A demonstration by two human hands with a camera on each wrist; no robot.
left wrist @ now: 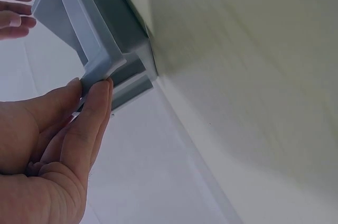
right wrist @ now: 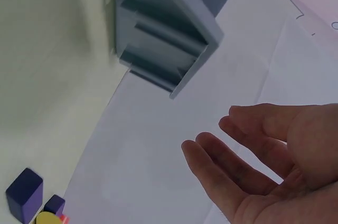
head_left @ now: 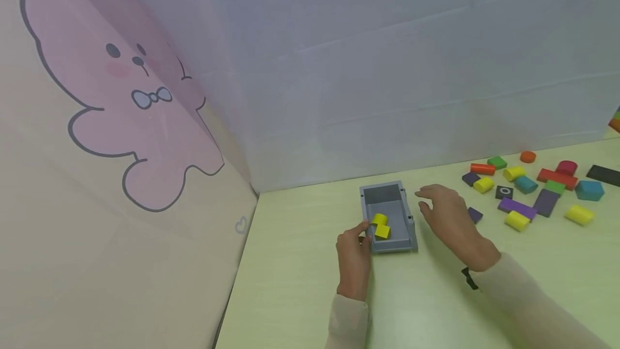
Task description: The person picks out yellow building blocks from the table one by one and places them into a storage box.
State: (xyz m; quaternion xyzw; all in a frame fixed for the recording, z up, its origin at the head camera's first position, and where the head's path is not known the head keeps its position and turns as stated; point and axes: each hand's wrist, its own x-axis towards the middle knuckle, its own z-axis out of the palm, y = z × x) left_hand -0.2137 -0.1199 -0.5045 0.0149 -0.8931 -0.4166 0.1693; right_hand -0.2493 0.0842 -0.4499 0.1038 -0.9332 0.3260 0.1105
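Note:
A grey plastic bin [head_left: 398, 218] stands on the table. Inside it, toward the near left side, lie a yellow cylinder block [head_left: 380, 219] and a yellow cube-shaped block [head_left: 382, 232]. My left hand [head_left: 353, 260] pinches the bin's left wall near its front corner; in the left wrist view, thumb and fingers meet on the grey rim [left wrist: 100, 68]. Just right of the bin hovers my right hand [head_left: 450, 222], apart from it. The right wrist view shows its fingers [right wrist: 211, 174] loosely bent with nothing between them.
Several coloured blocks lie scattered on the right, among them a purple bar [head_left: 517, 208], a red bar [head_left: 557, 179] and a yellow cylinder [head_left: 579, 215]. A pale curtain [head_left: 411, 69] hangs behind the table, and a rabbit-printed sheet [head_left: 97, 123] borders the left.

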